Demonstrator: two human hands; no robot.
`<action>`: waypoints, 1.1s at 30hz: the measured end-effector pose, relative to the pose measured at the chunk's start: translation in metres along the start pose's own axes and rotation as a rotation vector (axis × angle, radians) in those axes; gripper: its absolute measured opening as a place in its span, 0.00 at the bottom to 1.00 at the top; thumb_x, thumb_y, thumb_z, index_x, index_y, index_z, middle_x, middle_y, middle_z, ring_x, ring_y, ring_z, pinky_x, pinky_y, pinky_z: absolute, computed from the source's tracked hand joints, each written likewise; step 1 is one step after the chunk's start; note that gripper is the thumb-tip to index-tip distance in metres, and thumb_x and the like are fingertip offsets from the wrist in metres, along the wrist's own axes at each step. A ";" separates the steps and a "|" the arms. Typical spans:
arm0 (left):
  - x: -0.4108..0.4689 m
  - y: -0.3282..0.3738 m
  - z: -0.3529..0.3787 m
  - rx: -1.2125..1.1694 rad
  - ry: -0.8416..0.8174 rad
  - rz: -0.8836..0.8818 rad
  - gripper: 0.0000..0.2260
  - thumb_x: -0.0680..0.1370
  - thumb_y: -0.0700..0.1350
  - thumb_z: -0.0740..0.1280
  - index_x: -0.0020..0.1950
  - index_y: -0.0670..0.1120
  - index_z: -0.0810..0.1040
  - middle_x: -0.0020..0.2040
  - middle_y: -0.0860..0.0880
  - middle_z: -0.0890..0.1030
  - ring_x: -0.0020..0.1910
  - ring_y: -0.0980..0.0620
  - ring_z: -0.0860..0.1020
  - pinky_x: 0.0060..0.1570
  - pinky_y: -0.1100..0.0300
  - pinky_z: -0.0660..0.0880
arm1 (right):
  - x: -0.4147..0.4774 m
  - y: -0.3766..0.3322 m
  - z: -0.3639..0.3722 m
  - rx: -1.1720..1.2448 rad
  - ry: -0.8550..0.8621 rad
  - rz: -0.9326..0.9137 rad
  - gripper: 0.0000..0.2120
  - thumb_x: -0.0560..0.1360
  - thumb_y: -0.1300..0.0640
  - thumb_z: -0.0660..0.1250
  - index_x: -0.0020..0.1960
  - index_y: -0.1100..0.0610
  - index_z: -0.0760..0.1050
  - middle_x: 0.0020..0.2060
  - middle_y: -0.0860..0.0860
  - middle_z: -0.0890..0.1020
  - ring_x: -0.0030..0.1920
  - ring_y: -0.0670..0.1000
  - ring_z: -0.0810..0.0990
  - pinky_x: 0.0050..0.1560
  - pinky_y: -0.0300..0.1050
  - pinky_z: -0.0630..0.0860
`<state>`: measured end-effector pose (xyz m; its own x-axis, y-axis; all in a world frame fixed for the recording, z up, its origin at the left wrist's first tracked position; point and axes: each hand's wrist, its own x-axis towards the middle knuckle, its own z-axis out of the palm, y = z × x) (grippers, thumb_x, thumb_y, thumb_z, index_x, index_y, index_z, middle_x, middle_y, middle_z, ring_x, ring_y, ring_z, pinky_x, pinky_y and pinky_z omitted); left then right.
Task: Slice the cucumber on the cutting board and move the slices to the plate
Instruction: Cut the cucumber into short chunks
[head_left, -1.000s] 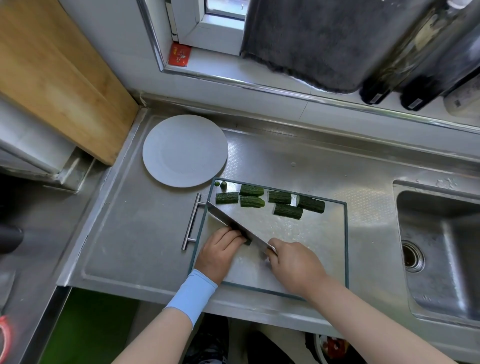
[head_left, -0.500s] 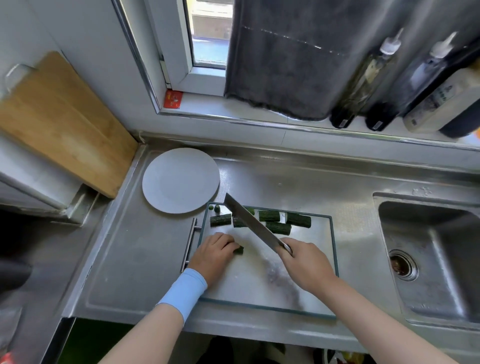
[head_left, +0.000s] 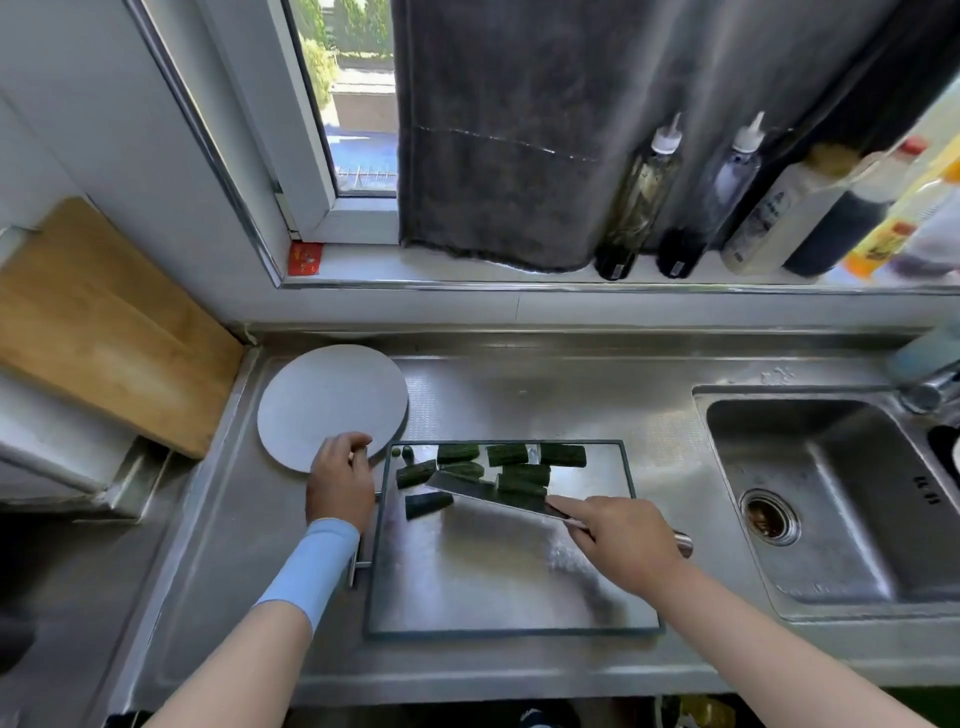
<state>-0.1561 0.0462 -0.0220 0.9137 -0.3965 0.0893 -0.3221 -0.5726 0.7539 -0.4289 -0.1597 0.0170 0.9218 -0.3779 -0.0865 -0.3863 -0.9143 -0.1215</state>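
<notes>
The cucumber pieces (head_left: 506, 454) lie on the cutting board (head_left: 509, 582), most of them grouped along its far edge. One piece (head_left: 428, 504) lies apart, nearer the left rim. No piece is on the plate (head_left: 332, 395) yet.

Change: one second ago the left hand (head_left: 340, 475) steadies a piece on the board while the knife (head_left: 488, 498) cuts. Half a second ago the blade is raised and the hand is already off the piece. Now the left hand is off the board and at the plate, and the blade lies low and nearly flat over the grouped pieces. Judgement: slicing is complete and the transfer step is starting, with the plate probably being drawn toward the board.

Grip, left hand: it grasps the near rim of the plate, thumb on top and fingers curled at the edge. A light blue wristband (head_left: 311, 566) sits on that wrist.

Grip, right hand (head_left: 623, 545): it is clenched around the knife handle, with the index finger extended along the blade. Whether the edge touches the pieces or hovers just above them cannot be told from this view.

Surroundings: the board rests on a steel countertop (head_left: 545, 395). The plate is just beside its far left corner and the sink (head_left: 831, 493) lies to the right
</notes>
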 end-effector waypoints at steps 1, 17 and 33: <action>0.007 0.007 -0.005 0.008 -0.045 -0.013 0.09 0.79 0.37 0.62 0.51 0.47 0.80 0.48 0.52 0.78 0.49 0.49 0.77 0.50 0.58 0.73 | -0.001 0.001 0.002 -0.028 0.030 -0.040 0.20 0.73 0.48 0.71 0.63 0.34 0.76 0.35 0.42 0.81 0.33 0.46 0.80 0.29 0.39 0.64; 0.005 0.039 0.045 0.409 -1.039 0.203 0.18 0.78 0.57 0.65 0.67 0.54 0.76 0.63 0.55 0.76 0.59 0.53 0.74 0.60 0.60 0.69 | 0.016 -0.005 -0.001 -0.048 0.014 -0.286 0.18 0.66 0.49 0.74 0.55 0.38 0.81 0.28 0.42 0.76 0.27 0.48 0.75 0.23 0.40 0.66; -0.044 -0.011 0.047 0.413 -0.747 0.660 0.20 0.74 0.62 0.60 0.60 0.55 0.79 0.52 0.55 0.77 0.51 0.53 0.72 0.53 0.55 0.73 | -0.006 0.010 0.005 0.559 -0.102 0.617 0.12 0.75 0.48 0.62 0.37 0.53 0.75 0.28 0.48 0.77 0.28 0.49 0.72 0.30 0.43 0.64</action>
<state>-0.2047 0.0362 -0.0645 0.1914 -0.9732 -0.1278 -0.8822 -0.2276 0.4122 -0.4391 -0.1660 0.0111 0.5427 -0.7470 -0.3840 -0.8047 -0.3313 -0.4927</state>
